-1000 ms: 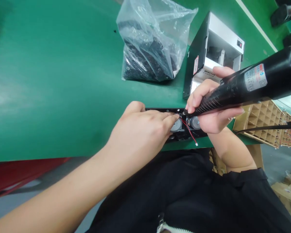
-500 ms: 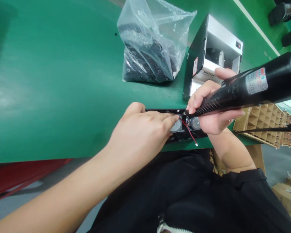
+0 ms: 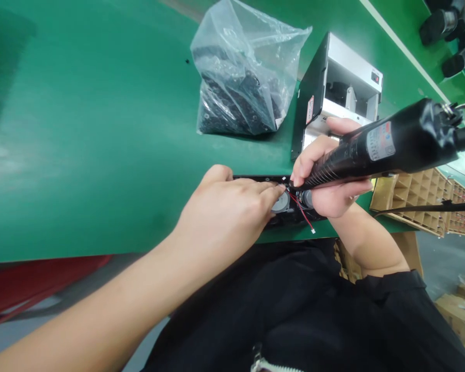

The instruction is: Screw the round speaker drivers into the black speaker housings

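A long black speaker housing (image 3: 293,216) lies along the near edge of the green table, with round grey speakers (image 3: 281,202) set in it. My left hand (image 3: 232,206) is closed over its left part, fingertips beside one speaker. My right hand (image 3: 327,199) is wrapped around a black electric screwdriver (image 3: 372,147), held slanting with its front end down at the housing, close to my left fingertips. The screwdriver's tip is mostly hidden by my fingers. A red and black wire pair (image 3: 305,217) with a white plug crosses the housing between the speakers.
Behind the housing sits a clear plastic bag (image 3: 236,98) of small black parts. Right of it stands a black and silver machine (image 3: 310,98) with a switch. Cardboard dividers (image 3: 418,199) are at the right edge, near a dark cable or rod (image 3: 430,208).
My right hand and the screwdriver have shifted slightly left, and the screwdriver's rear end and cord now show. My left hand stays on the housing.
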{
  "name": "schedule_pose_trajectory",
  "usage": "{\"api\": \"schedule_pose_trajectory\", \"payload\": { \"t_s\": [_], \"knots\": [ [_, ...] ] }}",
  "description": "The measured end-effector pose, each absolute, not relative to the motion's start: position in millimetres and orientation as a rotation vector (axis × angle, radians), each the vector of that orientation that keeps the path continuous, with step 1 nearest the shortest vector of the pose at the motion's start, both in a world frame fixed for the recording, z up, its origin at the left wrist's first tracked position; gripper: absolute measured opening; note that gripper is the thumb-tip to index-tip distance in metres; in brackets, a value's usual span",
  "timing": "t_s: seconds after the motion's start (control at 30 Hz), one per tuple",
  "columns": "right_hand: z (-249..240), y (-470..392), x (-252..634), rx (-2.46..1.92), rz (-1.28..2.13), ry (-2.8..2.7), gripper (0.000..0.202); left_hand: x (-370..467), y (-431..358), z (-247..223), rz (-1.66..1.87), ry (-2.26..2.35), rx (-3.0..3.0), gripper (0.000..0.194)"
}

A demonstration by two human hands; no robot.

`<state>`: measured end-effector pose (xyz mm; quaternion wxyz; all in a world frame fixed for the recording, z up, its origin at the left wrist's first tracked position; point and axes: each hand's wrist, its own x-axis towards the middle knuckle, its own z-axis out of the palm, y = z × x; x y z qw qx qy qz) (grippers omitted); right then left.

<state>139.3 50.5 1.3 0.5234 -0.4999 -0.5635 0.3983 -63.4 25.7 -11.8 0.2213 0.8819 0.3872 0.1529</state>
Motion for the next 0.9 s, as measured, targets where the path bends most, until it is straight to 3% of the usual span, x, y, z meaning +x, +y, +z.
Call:
{"api": "schedule_pose_trajectory", "payload": {
  "t_s": [0.13,0.37,0.67,0.9],
  "knots": [
    [-2,54,138,-0.929,0.846,-1.241,0.097,-60,23,-15,0.443,1.102,2.497,0.037],
    [-3,53,141,-1.104,0.816,-1.277,0.110,-62,26,-15,0.432,1.063,2.438,0.035],
    [0,55,142,-0.894,0.820,-1.283,0.088,-62,24,-18,0.461,1.089,2.471,0.042],
    [-37,64,150,-0.936,0.820,-1.333,0.108,-61,23,-19,0.471,1.091,2.505,0.041]
  ]
}}
